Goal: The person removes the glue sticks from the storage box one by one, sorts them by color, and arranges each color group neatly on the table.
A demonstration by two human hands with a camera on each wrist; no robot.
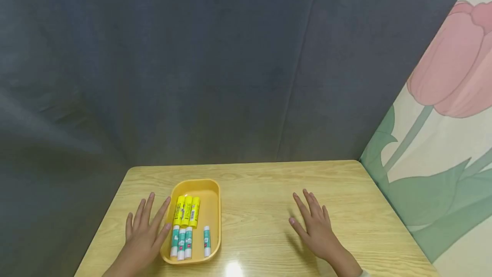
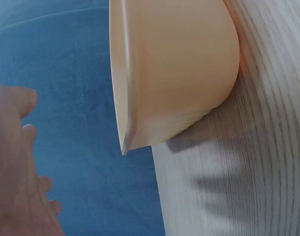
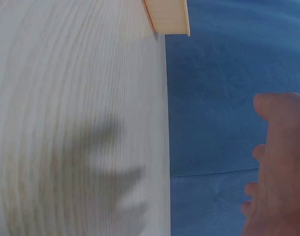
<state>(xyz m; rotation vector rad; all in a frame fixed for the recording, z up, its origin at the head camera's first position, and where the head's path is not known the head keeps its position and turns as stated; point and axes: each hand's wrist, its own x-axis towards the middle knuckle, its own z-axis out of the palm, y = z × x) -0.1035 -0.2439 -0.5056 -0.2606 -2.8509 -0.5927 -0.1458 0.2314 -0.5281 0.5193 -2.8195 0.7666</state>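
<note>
My left hand [image 1: 141, 237] hovers at the left side of a yellow plastic tray [image 1: 212, 208], fingers spread and holding nothing. In the left wrist view, a gap shows between that hand [image 2: 17, 167] and the tray's wall [image 2: 184, 64]. Three yellow glue sticks [image 1: 186, 211] lie side by side in the tray. Below them are three white-and-teal glue sticks [image 1: 182, 243], and a similar glue stick [image 1: 207, 241] lies apart on the right. Over the right part of the table, my right hand [image 1: 317, 232] is spread, with nothing in its grasp and its shadow below.
The light wooden table [image 1: 257, 208] has rounded far corners. A dark grey-blue curtain [image 1: 215, 67] hangs behind and to the left of it. Along the right side stands a cloth [image 1: 442, 157] printed with large pink tulips.
</note>
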